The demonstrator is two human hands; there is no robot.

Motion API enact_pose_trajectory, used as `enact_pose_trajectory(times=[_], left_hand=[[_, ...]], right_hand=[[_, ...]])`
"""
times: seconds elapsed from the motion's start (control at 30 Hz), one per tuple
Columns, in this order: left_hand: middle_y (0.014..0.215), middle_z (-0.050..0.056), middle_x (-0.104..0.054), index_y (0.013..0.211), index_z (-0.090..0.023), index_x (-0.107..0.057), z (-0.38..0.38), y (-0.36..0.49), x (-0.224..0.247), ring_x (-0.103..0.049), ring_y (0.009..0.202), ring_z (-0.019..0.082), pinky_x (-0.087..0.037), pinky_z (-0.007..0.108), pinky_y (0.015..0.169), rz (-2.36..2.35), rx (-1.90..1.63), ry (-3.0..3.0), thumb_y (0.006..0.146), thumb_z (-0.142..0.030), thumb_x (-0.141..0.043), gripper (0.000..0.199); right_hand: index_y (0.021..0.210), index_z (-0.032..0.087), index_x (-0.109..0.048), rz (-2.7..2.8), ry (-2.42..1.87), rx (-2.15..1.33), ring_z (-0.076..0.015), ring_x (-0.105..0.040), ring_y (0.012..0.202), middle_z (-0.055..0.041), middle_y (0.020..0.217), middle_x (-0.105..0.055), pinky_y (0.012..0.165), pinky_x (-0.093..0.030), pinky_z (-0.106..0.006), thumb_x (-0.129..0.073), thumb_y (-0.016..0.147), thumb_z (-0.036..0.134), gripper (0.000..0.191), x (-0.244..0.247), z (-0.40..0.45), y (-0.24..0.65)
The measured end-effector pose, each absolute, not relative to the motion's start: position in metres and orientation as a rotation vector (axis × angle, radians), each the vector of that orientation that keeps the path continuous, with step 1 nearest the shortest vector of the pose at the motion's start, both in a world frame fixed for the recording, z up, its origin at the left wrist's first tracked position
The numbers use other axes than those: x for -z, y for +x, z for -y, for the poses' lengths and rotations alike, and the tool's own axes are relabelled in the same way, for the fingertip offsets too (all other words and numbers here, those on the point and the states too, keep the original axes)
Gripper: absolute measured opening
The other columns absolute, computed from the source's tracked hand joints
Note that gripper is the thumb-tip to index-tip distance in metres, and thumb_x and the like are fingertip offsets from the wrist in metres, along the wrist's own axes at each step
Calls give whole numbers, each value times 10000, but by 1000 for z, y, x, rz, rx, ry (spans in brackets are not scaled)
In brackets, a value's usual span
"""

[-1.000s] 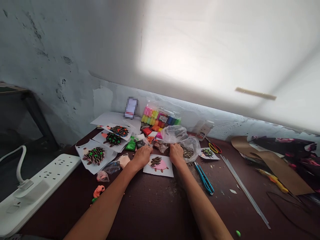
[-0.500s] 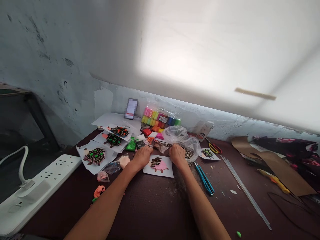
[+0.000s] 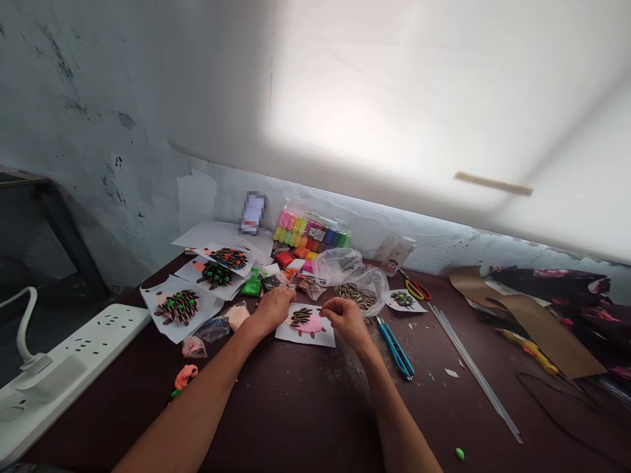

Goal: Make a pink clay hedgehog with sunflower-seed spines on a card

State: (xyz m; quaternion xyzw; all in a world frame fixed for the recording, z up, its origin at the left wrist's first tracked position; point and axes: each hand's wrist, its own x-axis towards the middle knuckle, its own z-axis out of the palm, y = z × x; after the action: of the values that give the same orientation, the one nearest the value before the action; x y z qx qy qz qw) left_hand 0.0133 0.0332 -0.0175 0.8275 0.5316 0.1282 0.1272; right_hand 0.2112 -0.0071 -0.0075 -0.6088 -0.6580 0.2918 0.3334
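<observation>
A white card (image 3: 323, 338) lies on the dark table, bearing a pink clay hedgehog (image 3: 310, 326) with striped sunflower seeds (image 3: 300, 318) stuck on its left part. My left hand (image 3: 276, 307) rests at the card's upper left corner, fingers curled down; whatever they hold is hidden. Just over the card's right side, my right hand (image 3: 348, 320) pinches a small dark piece, apparently a sunflower seed, between thumb and forefinger. Behind it a clear plastic bag (image 3: 375, 284) lies open with a heap of loose sunflower seeds (image 3: 355, 297).
Finished hedgehog cards (image 3: 180, 307) are piled at left, another card (image 3: 405, 301) at right. Coloured clay packs (image 3: 313, 231) and a phone (image 3: 253, 212) stand by the wall. Blue-handled pliers or cutters (image 3: 396, 348), scissors (image 3: 418, 289), glue sticks (image 3: 476, 374) and a power strip (image 3: 98, 355) lie around.
My right hand has come from the seed heap down to the card's right side, now pinching a small piece. My left hand stays at the card's corner. The view has shifted slightly.
</observation>
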Motion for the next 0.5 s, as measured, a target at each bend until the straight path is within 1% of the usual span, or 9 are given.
enact_pose_trajectory(times=[0.07,0.2,0.27,0.5], left_hand=[[1010,91,-655,935,-177,-649,-32,13,16,-603,995,214,-452,285,808,-1544,-373,2407,851,-85,-417,263],[1015,91,-656,932,-182,-655,-32,13,16,-604,991,214,-454,285,805,-1546,-388,2391,855,-100,-422,259],[1007,87,-656,928,-189,-657,-32,13,17,-603,991,207,-453,278,808,-1547,-392,2389,854,-102,-427,256],[1015,86,-651,934,-190,-659,-33,12,18,-604,989,212,-461,285,808,-1549,-375,2394,846,-103,-426,264]], right_hand=[[763,162,-692,1734,-1550,-779,-97,-496,526,17,630,-631,519,-350,-196,-568,728,204,136,10,13,208],[773,196,-718,1897,-1533,-554,-99,-497,619,12,723,-610,592,-353,-200,-602,746,188,120,11,21,202],[764,203,-717,1927,-1530,-508,-104,-508,658,11,752,-604,632,-364,-203,-613,751,166,112,10,24,199],[716,192,-691,1941,-1599,-482,-117,-542,701,13,727,-602,669,-379,-212,-621,746,116,108,6,30,188]])
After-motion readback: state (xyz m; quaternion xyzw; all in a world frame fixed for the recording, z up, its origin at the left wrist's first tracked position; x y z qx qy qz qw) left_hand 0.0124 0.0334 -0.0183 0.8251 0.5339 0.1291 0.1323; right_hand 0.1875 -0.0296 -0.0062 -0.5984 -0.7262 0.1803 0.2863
